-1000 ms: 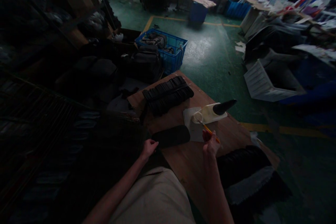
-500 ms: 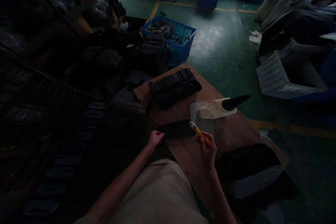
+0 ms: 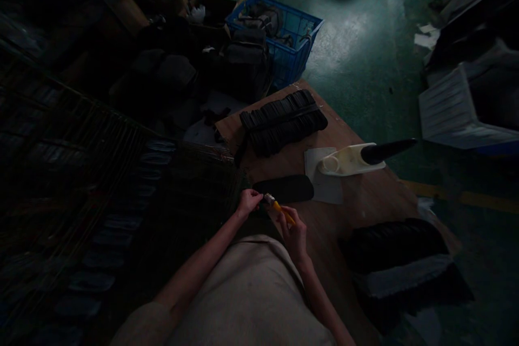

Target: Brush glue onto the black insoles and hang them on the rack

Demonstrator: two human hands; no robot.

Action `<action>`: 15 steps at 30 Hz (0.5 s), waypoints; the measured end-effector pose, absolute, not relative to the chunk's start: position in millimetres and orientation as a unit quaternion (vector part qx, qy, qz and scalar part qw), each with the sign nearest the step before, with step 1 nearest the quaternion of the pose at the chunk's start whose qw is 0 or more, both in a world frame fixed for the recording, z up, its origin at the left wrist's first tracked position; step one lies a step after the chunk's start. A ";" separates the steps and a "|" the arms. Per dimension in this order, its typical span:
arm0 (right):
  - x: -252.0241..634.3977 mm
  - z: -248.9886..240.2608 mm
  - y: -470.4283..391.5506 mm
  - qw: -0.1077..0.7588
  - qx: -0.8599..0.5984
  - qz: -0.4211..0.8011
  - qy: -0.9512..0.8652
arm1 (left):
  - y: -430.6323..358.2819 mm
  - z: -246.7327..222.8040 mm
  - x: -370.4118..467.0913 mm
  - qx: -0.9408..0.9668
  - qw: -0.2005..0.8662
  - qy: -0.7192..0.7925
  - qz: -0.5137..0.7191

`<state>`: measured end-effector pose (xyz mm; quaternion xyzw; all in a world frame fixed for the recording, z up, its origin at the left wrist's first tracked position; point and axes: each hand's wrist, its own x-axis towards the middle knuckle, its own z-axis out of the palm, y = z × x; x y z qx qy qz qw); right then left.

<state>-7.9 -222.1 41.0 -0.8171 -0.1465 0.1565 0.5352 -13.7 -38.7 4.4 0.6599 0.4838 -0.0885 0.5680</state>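
Observation:
A long black pad with rounded ends [image 3: 286, 188] lies flat at the near edge of the wooden board [image 3: 324, 221]. My left hand [image 3: 248, 203] is closed in a pinch at the pad's left end. In my right hand [image 3: 293, 231] is a paintbrush with a yellow handle [image 3: 284, 213]. Its pale bristle end is close to my left fingertips, at the pad's near left edge; in the dimness I cannot tell whether it touches. Behind the pad, a cream plastic container [image 3: 344, 161] with a black, tapering part stands on a pale sheet [image 3: 329, 192].
A row of stacked black pieces [image 3: 284, 119] sits at the board's far end, another dark stack [image 3: 399, 243] at the right. Beyond are a blue crate [image 3: 290, 59] and a grey-white bin [image 3: 448, 108]. A wire rack [image 3: 109, 221] runs along my left.
My right hand has brought the brush left and nearer, from the pad's right end to its left end. My left hand stays at the left end. The view has tilted downward.

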 end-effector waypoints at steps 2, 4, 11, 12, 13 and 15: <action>-5.4 42.0 -228.6 0.542 -0.818 0.152 -0.122 | -38.3 4.5 -13.6 0.660 0.567 0.484 -0.091; -0.5 43.6 -240.5 0.542 -0.824 0.136 -0.094 | -38.0 5.5 -13.6 0.661 0.566 0.483 -0.093; 28.9 42.8 -295.9 0.435 -0.899 0.006 -0.050 | -38.4 7.3 -14.3 0.665 0.564 0.481 -0.095; 31.9 41.8 -298.6 0.418 -0.906 -0.012 -0.057 | -38.5 6.9 -14.2 0.665 0.563 0.481 -0.095; 33.9 40.7 -298.7 0.407 -0.911 -0.023 -0.069 | -38.5 6.4 -14.2 0.666 0.563 0.481 -0.095; 33.7 38.3 -291.9 0.384 -0.917 -0.033 -0.103 | -38.5 5.5 -14.1 0.666 0.563 0.481 -0.096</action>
